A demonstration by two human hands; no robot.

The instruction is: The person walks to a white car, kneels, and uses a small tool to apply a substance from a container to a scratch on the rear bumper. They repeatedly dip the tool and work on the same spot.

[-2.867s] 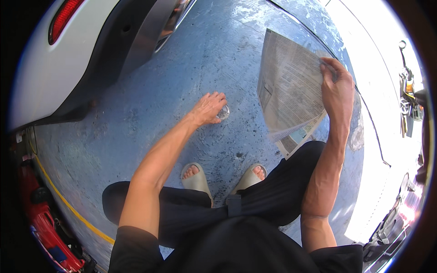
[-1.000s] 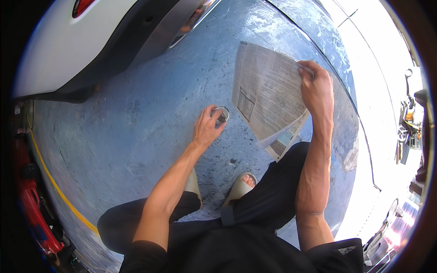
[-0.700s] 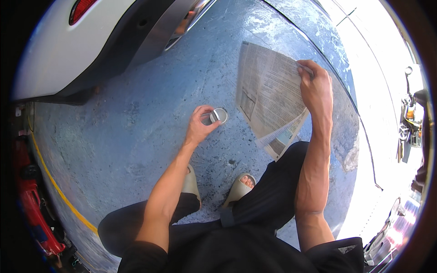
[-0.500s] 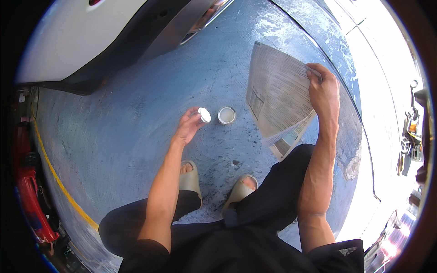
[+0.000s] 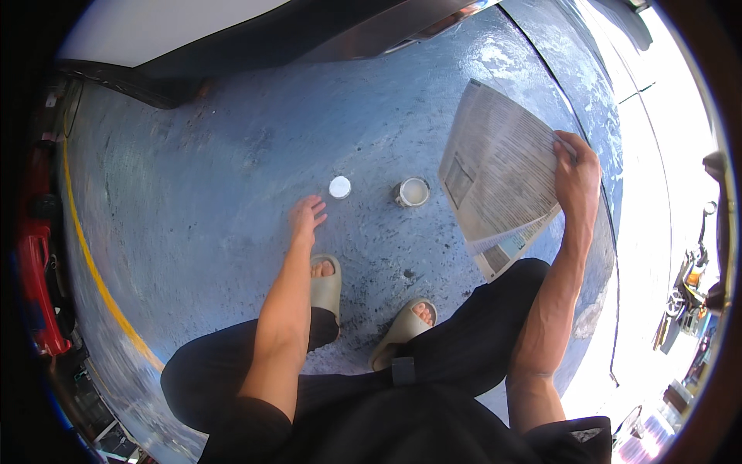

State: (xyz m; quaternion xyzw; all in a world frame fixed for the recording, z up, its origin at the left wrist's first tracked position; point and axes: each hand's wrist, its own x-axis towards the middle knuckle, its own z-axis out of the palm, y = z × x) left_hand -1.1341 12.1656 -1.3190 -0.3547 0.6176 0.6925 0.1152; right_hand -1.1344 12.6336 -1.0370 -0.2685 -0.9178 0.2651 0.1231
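Observation:
My left hand (image 5: pixel 308 213) is open just below and left of a round white lid (image 5: pixel 340 187), which lies on the blue painted floor (image 5: pixel 232 155). To the right of the lid stands a small open can (image 5: pixel 413 192) with a pale grey inside and smudged sides. My right hand (image 5: pixel 576 170) grips the upper right corner of folded newspaper sheets (image 5: pixel 498 158), held up to the right of the can. Below them are my two feet in beige slides (image 5: pixel 402 332) and my bent knees in dark trousers.
A white vehicle's dark lower bumper (image 5: pixel 294 42) spans the top. A red wheeled object (image 5: pixel 46 309) sits at the far left beside a yellow floor line (image 5: pixel 116 309). At the far right are a sunlit pale strip and assorted metal items (image 5: pixel 680 294).
My left hand lifted the lid off the can, laid it on the floor to the left and let it go. The newspaper and my right hand appear farther right; the view has shifted.

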